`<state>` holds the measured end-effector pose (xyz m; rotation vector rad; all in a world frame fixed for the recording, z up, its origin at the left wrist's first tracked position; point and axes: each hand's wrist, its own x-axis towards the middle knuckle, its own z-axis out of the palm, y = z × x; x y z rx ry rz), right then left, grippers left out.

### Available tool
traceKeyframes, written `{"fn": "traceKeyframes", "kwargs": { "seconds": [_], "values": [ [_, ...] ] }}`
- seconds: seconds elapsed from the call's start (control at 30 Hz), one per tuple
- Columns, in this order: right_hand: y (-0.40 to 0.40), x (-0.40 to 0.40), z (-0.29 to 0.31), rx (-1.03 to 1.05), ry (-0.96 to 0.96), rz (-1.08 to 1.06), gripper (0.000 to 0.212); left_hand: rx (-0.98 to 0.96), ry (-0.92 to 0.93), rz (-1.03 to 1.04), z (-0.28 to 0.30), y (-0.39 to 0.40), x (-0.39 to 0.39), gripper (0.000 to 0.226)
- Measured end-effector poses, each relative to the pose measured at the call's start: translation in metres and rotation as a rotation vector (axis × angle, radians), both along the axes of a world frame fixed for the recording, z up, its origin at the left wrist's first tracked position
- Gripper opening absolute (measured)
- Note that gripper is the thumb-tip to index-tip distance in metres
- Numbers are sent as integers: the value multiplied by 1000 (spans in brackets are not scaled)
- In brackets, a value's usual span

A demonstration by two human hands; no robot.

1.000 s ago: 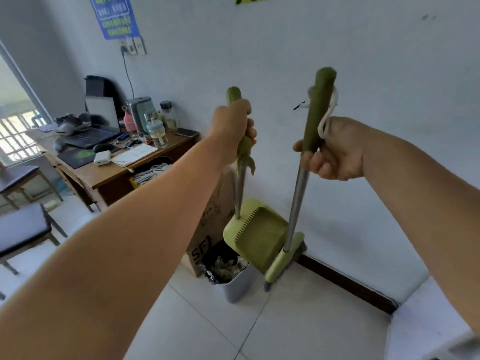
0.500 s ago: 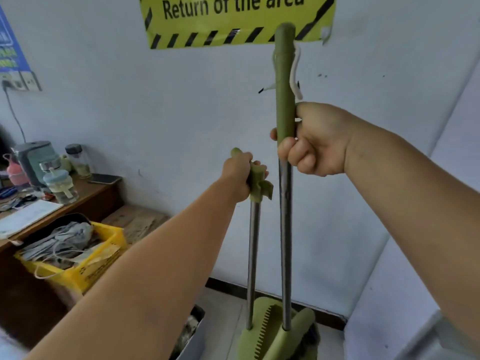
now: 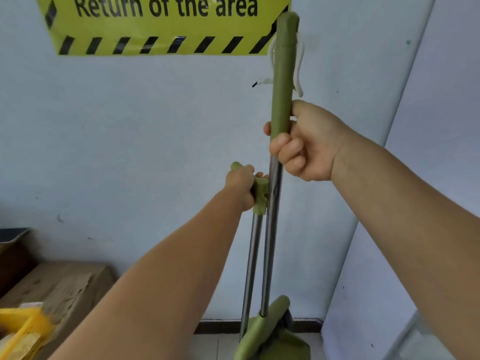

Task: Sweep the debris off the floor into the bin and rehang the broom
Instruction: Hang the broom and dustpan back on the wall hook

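Head view: the broom (image 3: 281,74) stands upright right of centre, close against the pale wall. Its green handle top reaches the upper edge of the frame beside the yellow sign (image 3: 161,24), and its head (image 3: 270,326) sits at the bottom edge. The right hand (image 3: 304,144) has its grip clamped round the lower end of the green sleeve, just where the bare metal shaft begins. A white cord loop (image 3: 298,66) hangs at the handle top, above that hand. The left hand (image 3: 241,185) grips the shorter handle of the dustpan (image 3: 255,193), whose clip touches the broom shaft.

The broom looks light and stiff: a thin metal tube, plastic ends. The polished tube is likely slippery, so the plastic sleeve is the better hold. The cord is soft and floppy, and probably needs guiding over whatever hook is on the wall; I cannot make one out.
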<state>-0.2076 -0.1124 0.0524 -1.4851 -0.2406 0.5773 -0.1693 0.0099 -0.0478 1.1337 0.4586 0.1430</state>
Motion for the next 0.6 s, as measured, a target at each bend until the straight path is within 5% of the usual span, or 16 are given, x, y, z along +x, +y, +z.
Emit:
{"fn": "traceKeyframes", "kwargs": {
  "seconds": [0.17, 0.4, 0.6],
  "values": [
    [9, 12, 3, 46, -14, -78, 25, 398, 126, -300, -4, 9, 11, 58],
    [25, 34, 7, 55, -66, -63, 24, 509, -291, -543, -28, 35, 17, 105],
    [29, 60, 12, 38, -69, 2, 25, 982, -319, -425, -44, 53, 44, 127]
  ]
}}
